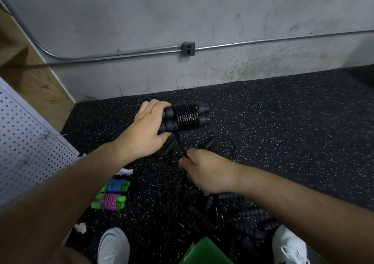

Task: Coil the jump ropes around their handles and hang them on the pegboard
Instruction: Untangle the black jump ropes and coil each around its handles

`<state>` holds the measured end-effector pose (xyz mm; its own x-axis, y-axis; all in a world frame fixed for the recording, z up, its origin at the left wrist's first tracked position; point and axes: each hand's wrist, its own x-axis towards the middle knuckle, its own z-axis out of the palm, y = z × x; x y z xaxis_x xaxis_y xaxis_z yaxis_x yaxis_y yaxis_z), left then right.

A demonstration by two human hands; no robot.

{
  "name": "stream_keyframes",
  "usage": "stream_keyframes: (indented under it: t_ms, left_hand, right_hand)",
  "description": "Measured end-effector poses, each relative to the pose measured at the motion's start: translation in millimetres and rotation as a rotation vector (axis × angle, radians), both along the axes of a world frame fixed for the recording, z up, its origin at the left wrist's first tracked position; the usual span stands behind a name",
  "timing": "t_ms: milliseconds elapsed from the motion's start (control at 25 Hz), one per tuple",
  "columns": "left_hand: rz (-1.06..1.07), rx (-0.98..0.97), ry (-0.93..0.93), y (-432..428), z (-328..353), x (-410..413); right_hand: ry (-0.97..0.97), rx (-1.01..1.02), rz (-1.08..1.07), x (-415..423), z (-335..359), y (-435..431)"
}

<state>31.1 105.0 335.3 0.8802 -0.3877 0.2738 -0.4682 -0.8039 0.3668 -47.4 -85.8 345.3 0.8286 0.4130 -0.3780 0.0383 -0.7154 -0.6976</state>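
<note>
Head view: we see the pegboard (28, 142) at far left. Right of it, our left grip (146, 130) clasps the paired black handles (203, 115), partly wound. Farther right and lower, our right grip (205, 172) pinches the thin cord (179, 140). We judge the cord light, springy and slippery, best kept taut while we hold the handles.

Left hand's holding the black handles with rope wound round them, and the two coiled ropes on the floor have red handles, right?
Not red: the head view shows green handles on the blue rope and the pink rope on the floor. The left hand does hold the black handles with rope wound round them.
</note>
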Motion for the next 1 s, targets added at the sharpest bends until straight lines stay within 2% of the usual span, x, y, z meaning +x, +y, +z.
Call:
stream_keyframes:
  t_ms: [200,320,400,600,800,920,1000]
  left_hand:
    - [-0.038,0.121,0.017,0.5,-10.0,3.6]
    - [-0.047,0.150,0.019,0.0,-12.1,6.0]
    - [-0.066,0.163,0.030,-3.2,-12.8,6.3]
    - [-0.174,0.199,0.019,-12.6,-13.2,-1.0]
    - [-0.357,0.209,0.080,-28.7,-9.0,-25.8]
    - [-0.391,0.073,0.210,-41.2,3.2,-49.4]
    - [-0.414,-0.069,0.217,-46.2,15.0,-61.8]
  right_hand:
    - [-0.003,-0.251,0.087,-21.9,40.5,-0.4]
    - [-0.112,-0.354,0.171,-31.8,63.0,-3.4]
    - [-0.249,-0.376,0.169,-33.3,73.6,-6.5]
    - [-0.733,-0.481,0.156,-4.8,76.0,-30.3]
    - [-0.906,-0.325,0.162,31.5,68.2,-63.0]
    - [-0.901,-0.169,0.158,52.1,58.6,-86.8]
    - [-0.825,-0.043,0.102,63.1,50.3,-92.9]
